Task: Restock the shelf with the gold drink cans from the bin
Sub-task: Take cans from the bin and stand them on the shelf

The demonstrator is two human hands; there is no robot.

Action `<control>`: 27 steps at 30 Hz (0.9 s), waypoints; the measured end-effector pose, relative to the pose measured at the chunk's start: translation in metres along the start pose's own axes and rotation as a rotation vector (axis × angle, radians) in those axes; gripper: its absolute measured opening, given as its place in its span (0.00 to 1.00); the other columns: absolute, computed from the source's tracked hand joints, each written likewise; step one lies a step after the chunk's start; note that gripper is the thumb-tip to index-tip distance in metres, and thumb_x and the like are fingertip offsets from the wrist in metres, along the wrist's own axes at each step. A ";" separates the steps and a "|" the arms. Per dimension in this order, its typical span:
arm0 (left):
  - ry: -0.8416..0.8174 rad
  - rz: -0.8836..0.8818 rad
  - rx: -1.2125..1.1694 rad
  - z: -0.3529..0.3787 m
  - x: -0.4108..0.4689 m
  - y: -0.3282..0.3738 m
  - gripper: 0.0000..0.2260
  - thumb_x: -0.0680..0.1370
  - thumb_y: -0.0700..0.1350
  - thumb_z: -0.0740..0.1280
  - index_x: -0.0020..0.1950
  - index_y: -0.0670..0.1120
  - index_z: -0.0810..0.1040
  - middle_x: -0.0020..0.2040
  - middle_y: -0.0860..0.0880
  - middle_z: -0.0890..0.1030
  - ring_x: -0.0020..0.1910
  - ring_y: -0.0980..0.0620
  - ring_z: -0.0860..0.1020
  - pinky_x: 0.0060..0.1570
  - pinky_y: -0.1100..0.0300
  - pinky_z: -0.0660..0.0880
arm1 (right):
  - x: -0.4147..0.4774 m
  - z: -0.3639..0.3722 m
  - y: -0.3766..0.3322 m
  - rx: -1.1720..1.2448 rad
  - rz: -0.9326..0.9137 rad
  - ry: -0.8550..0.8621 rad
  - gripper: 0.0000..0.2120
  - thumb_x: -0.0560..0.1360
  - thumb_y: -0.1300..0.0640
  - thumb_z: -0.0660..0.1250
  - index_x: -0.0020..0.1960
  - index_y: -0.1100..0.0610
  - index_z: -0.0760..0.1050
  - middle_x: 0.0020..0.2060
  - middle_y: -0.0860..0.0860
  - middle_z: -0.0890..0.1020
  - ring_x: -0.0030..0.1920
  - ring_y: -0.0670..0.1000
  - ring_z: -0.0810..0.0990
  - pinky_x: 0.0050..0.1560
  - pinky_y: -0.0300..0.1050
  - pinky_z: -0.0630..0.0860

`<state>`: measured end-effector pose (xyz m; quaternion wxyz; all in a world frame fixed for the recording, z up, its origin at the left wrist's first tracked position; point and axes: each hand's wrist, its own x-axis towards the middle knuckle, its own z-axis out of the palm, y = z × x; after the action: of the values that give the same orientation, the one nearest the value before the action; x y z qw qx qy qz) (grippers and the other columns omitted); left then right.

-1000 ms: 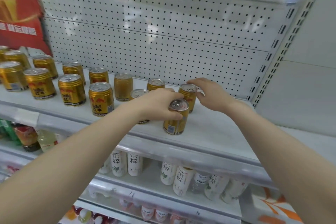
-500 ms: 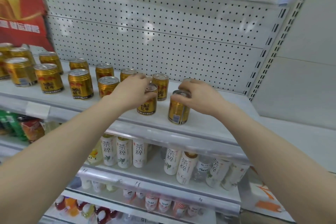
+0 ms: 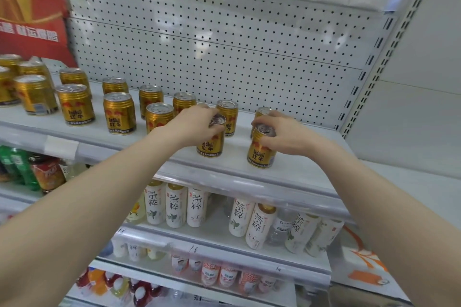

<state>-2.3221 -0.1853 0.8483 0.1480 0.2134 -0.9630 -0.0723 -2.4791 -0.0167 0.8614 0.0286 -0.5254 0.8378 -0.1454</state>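
Left hand (image 3: 197, 124) grips left can (image 3: 210, 143) round its top; right hand (image 3: 287, 135) grips right can (image 3: 260, 153) likewise. Both cans upright near shelf (image 3: 304, 174) front edge, apart. Other cans (image 3: 119, 113) stand in rows to the left.
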 end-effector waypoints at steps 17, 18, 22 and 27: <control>0.205 0.330 0.052 0.017 -0.064 -0.006 0.23 0.78 0.52 0.63 0.72 0.46 0.68 0.70 0.48 0.69 0.68 0.46 0.66 0.58 0.45 0.74 | -0.067 0.033 -0.008 -0.358 -0.103 0.299 0.25 0.78 0.55 0.60 0.75 0.54 0.62 0.71 0.56 0.66 0.68 0.58 0.67 0.67 0.52 0.66; 0.210 0.355 0.041 0.023 -0.071 -0.006 0.22 0.78 0.52 0.64 0.71 0.46 0.69 0.69 0.48 0.70 0.67 0.46 0.67 0.57 0.45 0.74 | -0.076 0.038 -0.008 -0.371 -0.103 0.323 0.25 0.78 0.56 0.60 0.75 0.55 0.62 0.71 0.56 0.67 0.68 0.59 0.67 0.67 0.52 0.66; 0.212 0.483 -0.027 0.052 -0.105 -0.001 0.19 0.77 0.48 0.66 0.67 0.44 0.74 0.64 0.45 0.75 0.63 0.45 0.72 0.60 0.51 0.71 | -0.122 0.066 -0.008 -0.375 -0.057 0.436 0.24 0.76 0.58 0.63 0.72 0.57 0.66 0.66 0.58 0.70 0.64 0.60 0.70 0.62 0.54 0.70; 0.084 0.572 -0.104 0.123 -0.149 -0.003 0.18 0.76 0.47 0.67 0.64 0.43 0.76 0.61 0.44 0.77 0.59 0.42 0.74 0.58 0.50 0.71 | -0.184 0.147 0.007 -0.305 0.061 0.470 0.20 0.75 0.60 0.63 0.66 0.61 0.71 0.60 0.61 0.74 0.58 0.62 0.73 0.56 0.55 0.73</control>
<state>-2.2304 -0.1140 0.6938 0.2127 -0.0719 -0.9721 -0.0679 -2.3732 0.1182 0.6996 -0.2417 -0.4501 0.8490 -0.1346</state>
